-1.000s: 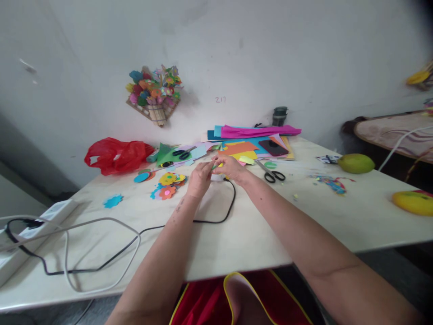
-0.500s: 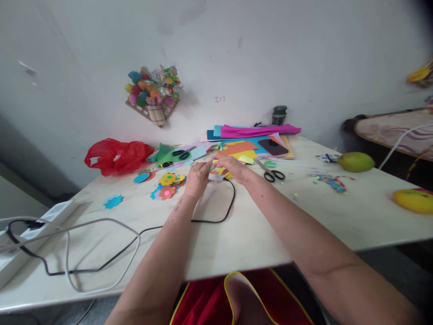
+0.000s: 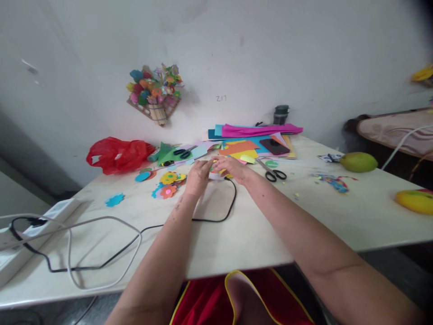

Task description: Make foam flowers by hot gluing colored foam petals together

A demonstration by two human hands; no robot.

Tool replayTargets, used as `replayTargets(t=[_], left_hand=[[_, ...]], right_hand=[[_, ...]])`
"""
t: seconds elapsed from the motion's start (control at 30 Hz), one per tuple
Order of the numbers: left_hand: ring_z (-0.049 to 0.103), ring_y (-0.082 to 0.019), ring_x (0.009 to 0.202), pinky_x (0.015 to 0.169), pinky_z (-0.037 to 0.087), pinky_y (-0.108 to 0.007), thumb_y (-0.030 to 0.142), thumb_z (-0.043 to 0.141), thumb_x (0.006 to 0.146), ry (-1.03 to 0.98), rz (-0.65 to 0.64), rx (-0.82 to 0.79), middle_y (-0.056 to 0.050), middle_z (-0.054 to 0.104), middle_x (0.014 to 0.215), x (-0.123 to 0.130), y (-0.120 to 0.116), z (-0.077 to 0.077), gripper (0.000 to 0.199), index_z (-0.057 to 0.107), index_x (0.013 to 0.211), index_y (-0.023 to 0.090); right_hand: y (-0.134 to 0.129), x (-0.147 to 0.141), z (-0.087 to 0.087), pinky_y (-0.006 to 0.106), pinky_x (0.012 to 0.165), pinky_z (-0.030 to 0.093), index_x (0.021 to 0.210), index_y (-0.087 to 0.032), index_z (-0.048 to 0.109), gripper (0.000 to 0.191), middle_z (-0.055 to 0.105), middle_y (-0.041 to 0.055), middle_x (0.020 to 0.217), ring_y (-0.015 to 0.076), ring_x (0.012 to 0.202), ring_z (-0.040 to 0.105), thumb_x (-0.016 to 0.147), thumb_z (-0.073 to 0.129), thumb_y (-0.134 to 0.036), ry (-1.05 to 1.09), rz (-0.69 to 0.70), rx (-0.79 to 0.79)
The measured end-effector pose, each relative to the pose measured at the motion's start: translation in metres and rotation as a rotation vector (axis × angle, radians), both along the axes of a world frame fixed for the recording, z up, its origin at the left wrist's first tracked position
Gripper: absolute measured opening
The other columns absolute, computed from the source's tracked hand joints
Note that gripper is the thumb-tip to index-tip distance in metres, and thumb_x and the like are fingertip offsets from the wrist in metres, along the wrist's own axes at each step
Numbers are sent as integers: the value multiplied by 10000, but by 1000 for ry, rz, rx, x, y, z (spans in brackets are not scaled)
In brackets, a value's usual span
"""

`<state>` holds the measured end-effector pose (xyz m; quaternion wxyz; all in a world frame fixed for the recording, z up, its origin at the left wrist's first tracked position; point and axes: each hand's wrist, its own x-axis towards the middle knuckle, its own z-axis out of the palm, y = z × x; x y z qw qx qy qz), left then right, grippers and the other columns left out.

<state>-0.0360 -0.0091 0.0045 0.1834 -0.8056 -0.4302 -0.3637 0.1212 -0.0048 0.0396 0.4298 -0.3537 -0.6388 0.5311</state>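
Note:
My left hand and my right hand meet at their fingertips over the middle of the white table. Both have their fingers closed on something small, partly green, that is too hidden to name. Just beneath them sits a white device, mostly covered, with a black cable running from it. Left of my left hand lie stacked foam flowers, yellow and orange. Black-handled scissors rest to the right of my right hand.
A blue flower, a red plastic bag and a power strip are on the left. Behind the hands are coloured sheets, a phone and more scissors. A green mango and a yellow one lie right.
The view has shifted slightly. Both hands remain together at nearly the same place, with only a slight change in the fingers.

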Motion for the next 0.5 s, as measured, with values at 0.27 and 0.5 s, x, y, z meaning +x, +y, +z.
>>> replayTargets(t=[0.27,0.5], left_hand=[[504,-191,869,780,442,-327,6,385,716,27,-47,10,-94,606,953,-1,3,-2,503,541,1167,164],[490,-197,865,785,441,-329,39,405,728,5,-68,22,-102,601,961,1,2,-1,489,521,1191,138]], right_hand=[[3,-4,-7,214,502,374,547,-154,581,26,588,28,925,139,777,502,537,566,-172,-10,54,-9],[5,-6,-9,208,479,401,560,-174,507,47,490,-13,625,132,676,489,539,548,-169,-6,116,-11]])
